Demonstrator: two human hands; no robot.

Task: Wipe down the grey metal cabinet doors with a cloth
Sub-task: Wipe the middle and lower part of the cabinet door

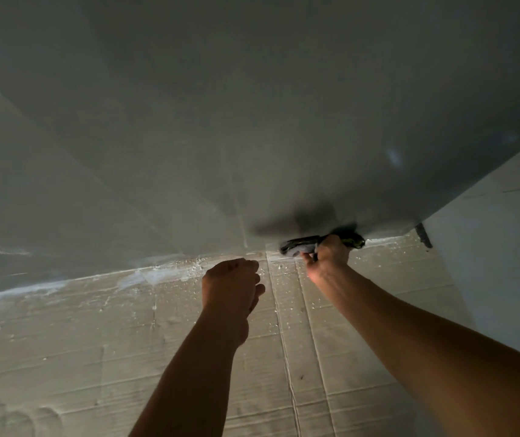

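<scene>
Lying sideways along the door's (252,121) bottom edge, cloth (296,246) fills the right hand (331,251).

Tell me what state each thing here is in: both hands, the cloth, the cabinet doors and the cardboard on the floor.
Right hand: grips the cloth at the doors' bottom edge.
Left hand: fingers curled, holds nothing that shows.
Cloth: dark, bunched up, pressed against the metal.
Cabinet doors: closed, with whitish smears low on the left.
Cardboard: lies flat on the floor, speckled with pale spots.
</scene>
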